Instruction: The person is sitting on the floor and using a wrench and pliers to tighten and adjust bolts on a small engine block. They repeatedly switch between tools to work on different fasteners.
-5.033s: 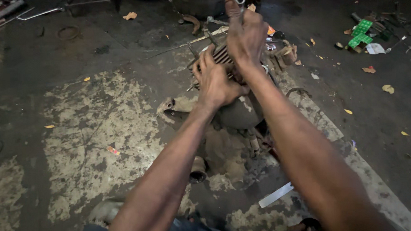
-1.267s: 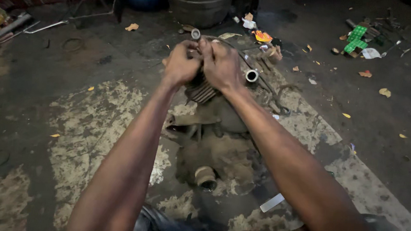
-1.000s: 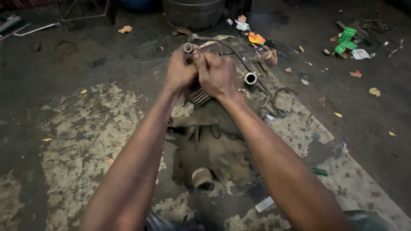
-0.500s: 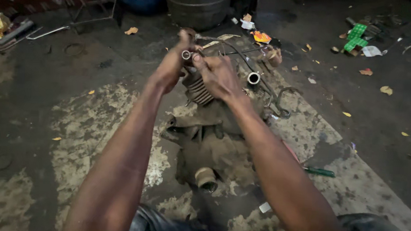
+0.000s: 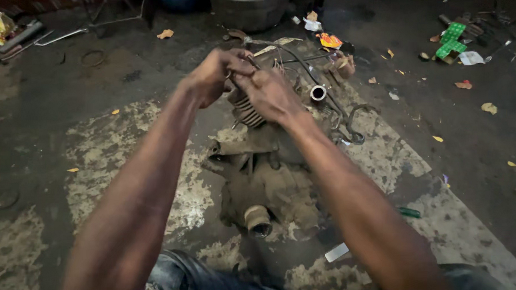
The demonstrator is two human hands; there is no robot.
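Two of your hands, left hand (image 5: 214, 75) and right hand (image 5: 268, 94), fists closed together on a small part you cannot make out, above the finned end of a grimy engine (image 5: 268, 179), long axis running near to far, shaft stub (image 5: 258, 220) pointing near, green packets (image 5: 451, 40) far right, orange wrapper (image 5: 329, 41) beyond the engine.

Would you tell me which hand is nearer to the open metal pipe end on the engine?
Right hand, just left of the pipe end; left hand is farther left.
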